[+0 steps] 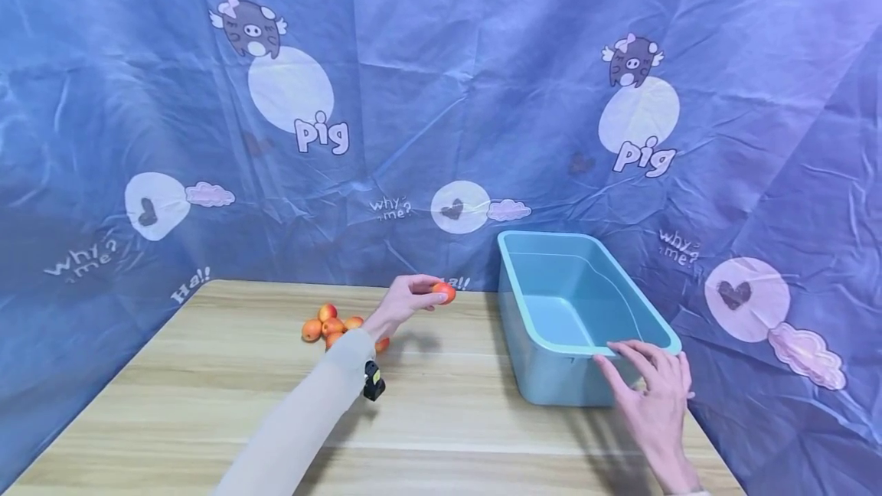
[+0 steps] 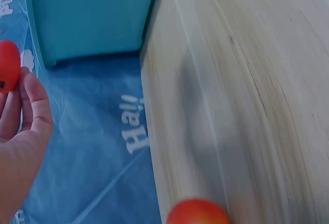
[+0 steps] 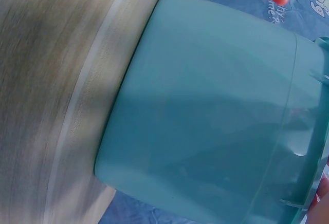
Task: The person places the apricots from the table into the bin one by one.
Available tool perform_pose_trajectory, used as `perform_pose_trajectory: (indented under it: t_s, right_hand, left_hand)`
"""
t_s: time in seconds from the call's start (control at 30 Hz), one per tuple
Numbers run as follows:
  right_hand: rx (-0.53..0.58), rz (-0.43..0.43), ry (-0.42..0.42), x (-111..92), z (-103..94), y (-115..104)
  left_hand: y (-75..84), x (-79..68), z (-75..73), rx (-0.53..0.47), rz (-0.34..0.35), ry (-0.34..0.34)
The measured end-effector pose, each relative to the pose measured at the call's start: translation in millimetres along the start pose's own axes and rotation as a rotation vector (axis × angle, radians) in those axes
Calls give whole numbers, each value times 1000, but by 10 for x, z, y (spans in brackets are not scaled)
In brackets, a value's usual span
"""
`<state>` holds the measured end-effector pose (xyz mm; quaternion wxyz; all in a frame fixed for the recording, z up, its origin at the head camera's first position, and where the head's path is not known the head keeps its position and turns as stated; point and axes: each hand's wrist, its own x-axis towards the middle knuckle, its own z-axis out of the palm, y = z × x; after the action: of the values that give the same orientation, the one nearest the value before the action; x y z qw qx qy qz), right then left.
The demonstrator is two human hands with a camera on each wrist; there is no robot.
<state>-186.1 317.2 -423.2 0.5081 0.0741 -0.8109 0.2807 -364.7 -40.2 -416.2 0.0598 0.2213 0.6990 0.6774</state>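
Note:
My left hand point(image 1: 406, 303) pinches a small oval orange-red fruit point(image 1: 444, 293) between thumb and fingers, above the back of the table and left of the tub. The left wrist view shows this fruit point(image 2: 8, 67) at its left edge, with a dark spot at one end. My right hand point(image 1: 654, 396) grips the near rim of a blue-green plastic tub point(image 1: 568, 370) at its right corner, thumb on the outside. Several more orange-red fruits point(image 1: 331, 327) lie grouped on the table below my left wrist, some of them hidden behind the forearm.
The tub stands on the right side of a light wooden table point(image 1: 441, 435), and its visible floor is bare. A blue printed cloth point(image 1: 427, 113) hangs behind the table and along its sides. A small black device point(image 1: 373, 381) sits at my left wrist.

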Motion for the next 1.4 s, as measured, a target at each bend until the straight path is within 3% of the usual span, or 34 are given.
perform_pose_trajectory:
  t_s: [0.33, 0.53, 0.93, 1.4]
  right_hand:
    - [-3, -1, 6, -10, 11, -12]
    - [-10, -10, 15, -1, 21, -19]
    - [-20, -9, 19, -4, 43, -56]
    - [2, -15, 35, 3, 50, -99]
  left_hand:
    - [86, 138, 357, -100, 33, 56]
    - [205, 216, 569, -126, 53, 32]
    - [396, 322, 833, -121, 106, -32]
    - [557, 320, 1168, -24, 154, -15]
